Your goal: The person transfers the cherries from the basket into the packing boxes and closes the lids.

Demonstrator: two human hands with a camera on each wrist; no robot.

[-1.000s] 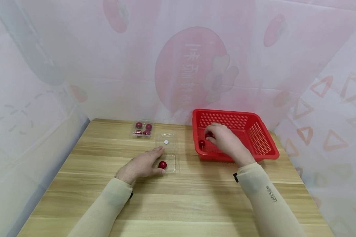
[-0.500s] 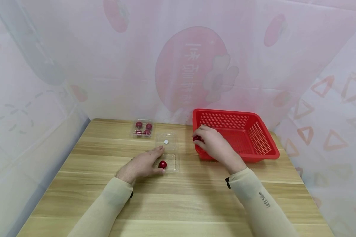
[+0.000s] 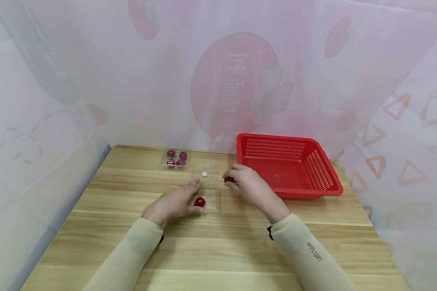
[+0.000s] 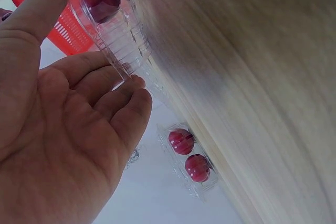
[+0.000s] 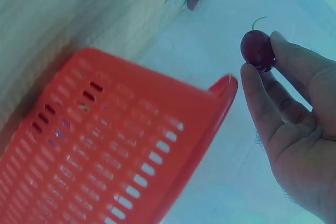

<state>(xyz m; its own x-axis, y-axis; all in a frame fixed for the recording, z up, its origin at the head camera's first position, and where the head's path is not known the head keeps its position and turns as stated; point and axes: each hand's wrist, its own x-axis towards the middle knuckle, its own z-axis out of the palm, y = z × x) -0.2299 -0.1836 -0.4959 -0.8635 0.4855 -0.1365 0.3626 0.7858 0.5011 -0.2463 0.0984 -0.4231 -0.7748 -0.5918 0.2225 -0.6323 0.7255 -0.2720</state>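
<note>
The right hand point(image 3: 253, 190) pinched a cherry point(image 5: 257, 50) between basket point(image 3: 285, 171) and clear box point(image 3: 211, 203), apparently mid-transfer; the left hand point(image 3: 172, 203), fingers apart, touched the box; next probably called for lowering the cherry inside

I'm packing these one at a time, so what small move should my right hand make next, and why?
I'd probably move the right hand left and lower its pinched cherry into the open clear box: that cherry is already outside the red basket, the left hand is at the box, and the single cherry there leaves room.
</note>
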